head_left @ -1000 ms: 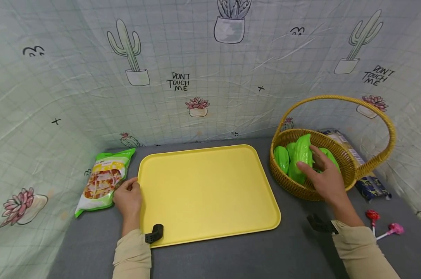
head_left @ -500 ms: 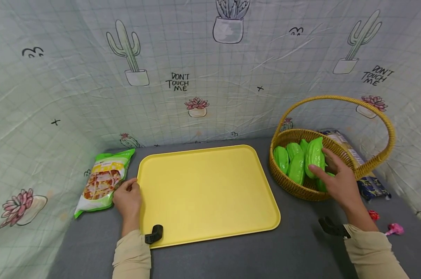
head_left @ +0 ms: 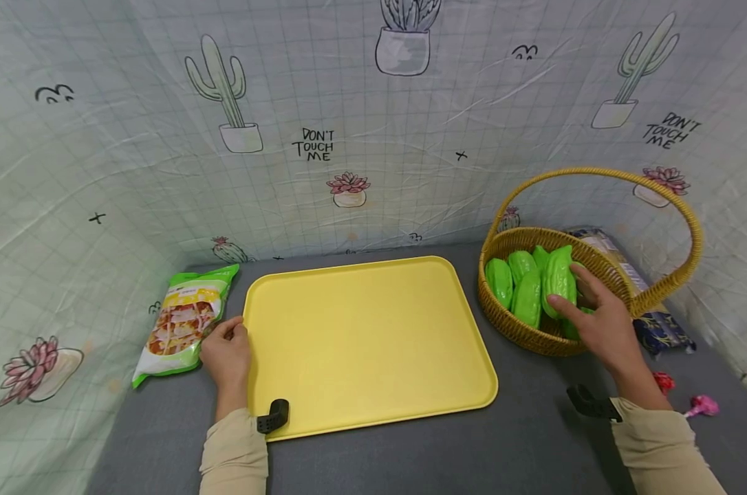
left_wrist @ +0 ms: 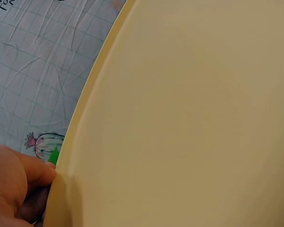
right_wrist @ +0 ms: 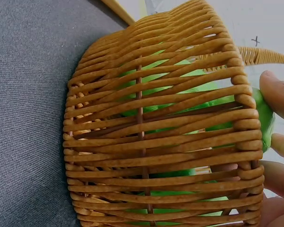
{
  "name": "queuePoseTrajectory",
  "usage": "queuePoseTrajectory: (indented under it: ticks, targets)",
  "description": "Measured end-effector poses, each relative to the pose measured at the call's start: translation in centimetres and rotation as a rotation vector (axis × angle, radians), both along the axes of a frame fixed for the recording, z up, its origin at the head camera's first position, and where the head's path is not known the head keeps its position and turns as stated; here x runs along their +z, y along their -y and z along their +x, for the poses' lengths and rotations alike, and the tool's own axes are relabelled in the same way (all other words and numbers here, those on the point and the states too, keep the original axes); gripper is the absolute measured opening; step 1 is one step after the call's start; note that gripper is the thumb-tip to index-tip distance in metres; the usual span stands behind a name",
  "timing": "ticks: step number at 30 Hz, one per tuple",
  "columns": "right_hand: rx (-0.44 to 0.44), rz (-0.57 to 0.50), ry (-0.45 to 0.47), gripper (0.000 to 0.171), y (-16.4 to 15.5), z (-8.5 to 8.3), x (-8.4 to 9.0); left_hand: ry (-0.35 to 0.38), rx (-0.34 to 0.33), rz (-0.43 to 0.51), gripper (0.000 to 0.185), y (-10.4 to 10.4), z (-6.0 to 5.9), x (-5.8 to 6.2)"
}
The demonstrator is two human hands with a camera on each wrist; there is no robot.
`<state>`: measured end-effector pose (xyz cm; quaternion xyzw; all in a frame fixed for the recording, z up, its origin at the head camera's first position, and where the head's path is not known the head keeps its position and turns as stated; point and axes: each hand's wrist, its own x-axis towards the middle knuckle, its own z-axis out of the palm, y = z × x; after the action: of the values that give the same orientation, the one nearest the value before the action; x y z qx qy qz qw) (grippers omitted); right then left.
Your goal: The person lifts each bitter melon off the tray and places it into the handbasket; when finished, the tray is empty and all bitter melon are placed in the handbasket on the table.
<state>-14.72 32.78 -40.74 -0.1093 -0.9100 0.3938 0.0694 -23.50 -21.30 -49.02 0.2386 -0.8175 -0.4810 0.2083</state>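
My right hand (head_left: 602, 323) holds a bumpy bright green bitter melon (head_left: 559, 282) between thumb and fingers, upright inside the wicker basket (head_left: 528, 344). Several other green bitter melons (head_left: 526, 299) lie in the basket to its left and below. Through the weave in the right wrist view, green shows inside the basket (right_wrist: 165, 142), and the thumb (right_wrist: 277, 94) is above the rim. At the left edge of the yellow tray (head_left: 367, 344), my left hand (head_left: 227, 354) pinches the rim; the left wrist view shows its fingers (left_wrist: 35, 170) on that edge.
A green and white food bag (head_left: 184, 323) lies left of the tray. Behind the basket, to the right, is a dark blue package (head_left: 661, 333). A red lollipop (head_left: 663, 382) and a pink lollipop (head_left: 703, 405) lie near my right forearm. Printed cloth surrounds the table.
My right hand has moved right and slightly down within the basket with a bitter melon, uncovering others on the left. My left hand stays at the tray's rim.
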Motion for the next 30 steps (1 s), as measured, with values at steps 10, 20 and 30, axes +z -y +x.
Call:
queuePoseTrajectory:
  ticks: [10, 20, 30]
  targets:
    - [0.029, -0.001, 0.014, 0.084, 0.2, -0.3, 0.1, 0.015, 0.014, -0.002, 0.029, 0.3, 0.6, 0.1]
    - [0.045, 0.070, 0.025, 0.081, -0.3, -0.4, 0.2, 0.023, -0.005, 0.017, 0.031, 0.1, 0.0, 0.3]
    - [-0.088, 0.122, -0.316, 0.048, 1.2, -0.1, 0.1, 0.045, -0.127, -0.149, 0.037, 0.2, -0.1, 1.7]
